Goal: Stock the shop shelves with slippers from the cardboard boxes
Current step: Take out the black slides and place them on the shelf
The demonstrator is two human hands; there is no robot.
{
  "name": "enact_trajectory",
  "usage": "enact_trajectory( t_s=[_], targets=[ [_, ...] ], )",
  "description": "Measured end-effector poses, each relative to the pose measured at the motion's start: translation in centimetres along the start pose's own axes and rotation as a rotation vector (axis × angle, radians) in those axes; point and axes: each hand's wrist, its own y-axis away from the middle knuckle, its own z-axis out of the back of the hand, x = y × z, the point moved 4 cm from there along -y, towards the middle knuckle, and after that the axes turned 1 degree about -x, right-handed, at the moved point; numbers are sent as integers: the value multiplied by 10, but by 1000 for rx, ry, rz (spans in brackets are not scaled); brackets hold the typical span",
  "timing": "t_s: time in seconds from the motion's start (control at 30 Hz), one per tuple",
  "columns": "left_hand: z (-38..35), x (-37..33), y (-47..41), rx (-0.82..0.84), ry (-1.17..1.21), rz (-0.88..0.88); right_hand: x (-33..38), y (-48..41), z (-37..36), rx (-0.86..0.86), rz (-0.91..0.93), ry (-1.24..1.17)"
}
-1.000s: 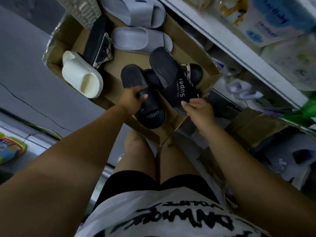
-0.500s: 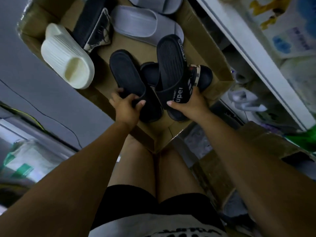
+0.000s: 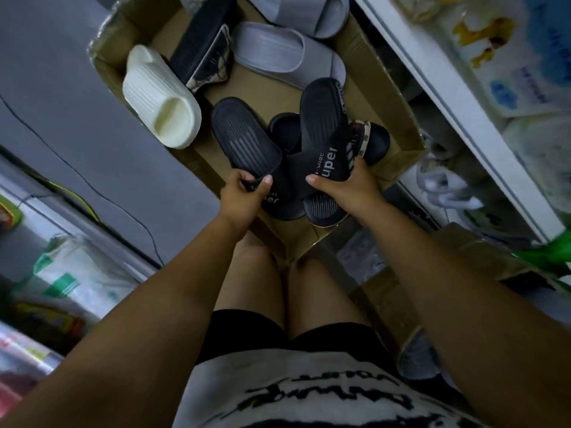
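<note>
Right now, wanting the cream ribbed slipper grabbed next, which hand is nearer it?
Left. The left hand is below-right of the cream ribbed slipper; the right hand lies farther right.

Dim, cool light; I see the white shelf (image 3: 463,115) at right brightest. Black slippers (image 3: 247,137) lose detail in shadow. Left edge smeared by motion blur, heavy wide-angle bending at borders, soft focus overall.
</note>
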Motion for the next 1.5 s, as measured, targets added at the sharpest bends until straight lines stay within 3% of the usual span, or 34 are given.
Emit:
enact_trajectory(
  t_s=[0.23,0.47,0.77,0.9,1.17,1.37,1.5],
  targets=[
    [31,-47,61,37,-68,-204,36,65,34,8,100,-79],
    [60,-107,114,248,-64,-330,58,132,82,-133,201,-77],
    [112,-150,152,357,-377,-420,53,224,60,-295,244,-156],
    [124,-166,178,473,-546,-455,39,276,43,-399,238,-334],
    [77,-165,266,744,-717,-656,-32,378,19,-671,246,-631],
    [8,-127,331,924,-675,-658,-108,445,22,-807,257,-891],
    [-50,-79,390,949,-592,-599,-178,488,33,-877,237,-1068]
  ],
)
